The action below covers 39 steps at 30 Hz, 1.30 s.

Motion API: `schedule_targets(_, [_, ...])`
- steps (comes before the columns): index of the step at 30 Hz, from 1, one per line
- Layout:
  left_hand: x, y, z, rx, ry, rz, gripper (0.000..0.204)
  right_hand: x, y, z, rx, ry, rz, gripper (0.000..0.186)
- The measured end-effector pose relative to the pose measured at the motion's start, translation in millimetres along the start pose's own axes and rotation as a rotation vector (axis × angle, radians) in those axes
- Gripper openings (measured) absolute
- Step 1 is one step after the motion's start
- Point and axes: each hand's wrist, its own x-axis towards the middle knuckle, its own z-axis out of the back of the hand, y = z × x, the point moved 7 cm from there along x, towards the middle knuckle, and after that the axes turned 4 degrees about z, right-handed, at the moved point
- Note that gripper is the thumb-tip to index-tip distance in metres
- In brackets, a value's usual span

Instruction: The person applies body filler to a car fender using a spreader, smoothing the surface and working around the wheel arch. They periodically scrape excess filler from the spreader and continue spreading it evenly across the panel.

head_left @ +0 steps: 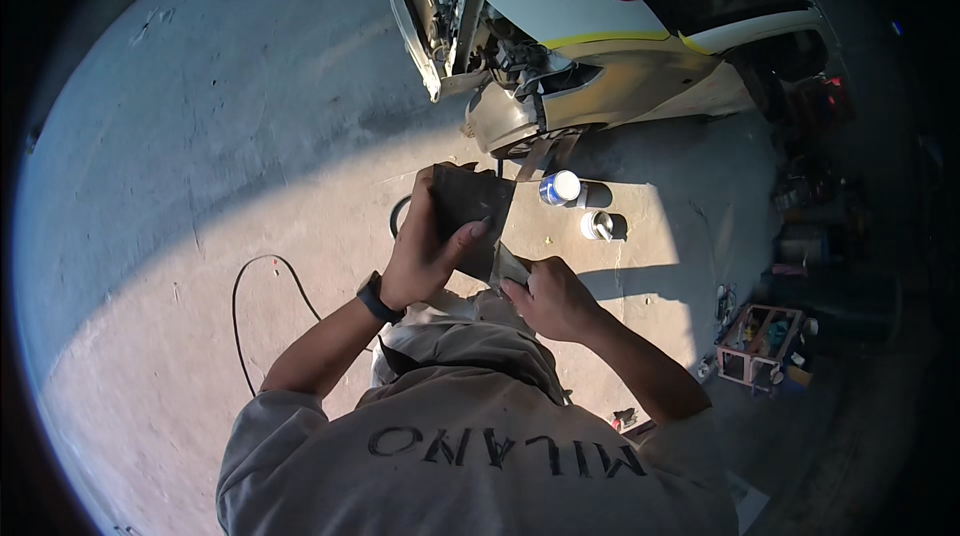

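Note:
My left hand (420, 261) grips a dark, flat rectangular plate (478, 208) by its left side, thumb lying across its face. A pale putty knife (512, 264), wide at the blade and narrowing toward the grip, is held in my right hand (556, 301). Its blade lies against or very near the plate's lower right edge; I cannot tell whether they touch. My right fingers are closed round it and hide its handle. Both hands are in front of my body, above the floor.
Ahead stands a pale car (600, 86) with its front end stripped and yellow tape along the hood. A blue-and-white can (559, 188) and a smaller can (596, 226) stand on the floor. A black hose (237, 308) curves at left; a crate (762, 346) sits right.

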Motion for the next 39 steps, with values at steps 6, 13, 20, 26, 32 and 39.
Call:
schedule_targets(6, [3.9,14.2,11.7,-0.175,-0.025,0.106,0.054,-11.9,1.2,31.1,0.262,-0.105,0.182,0.031])
schedule_targets(13, [-1.4,16.1,-3.6,-0.445,-0.041,0.472,0.05,-14.5,8.0,60.2,1.105,-0.43,0.458,0.027])
schedule_targets(20, [-6.2,3.7,-22.4,-0.898,-0.091,0.468,0.045,-6.1,-7.9,1.2,1.302,-0.48,0.392,0.024])
schedule_targets(26, [8.0,-7.3,6.5,-0.643,-0.269,0.22,0.046,-10.9,10.3,21.4,0.715,-0.491,0.43,0.018])
schedule_targets(32, [14.7,-10.4,9.9,-0.336,-0.099,0.105,0.057,7.0,26.6,52.8,0.147,-0.145,0.239,0.024])
schedule_targets(39, [18.8,-2.1,19.1,-0.431,-0.082,0.226,0.047,28.8,-14.0,40.8,0.334,-0.149,0.195,0.022])
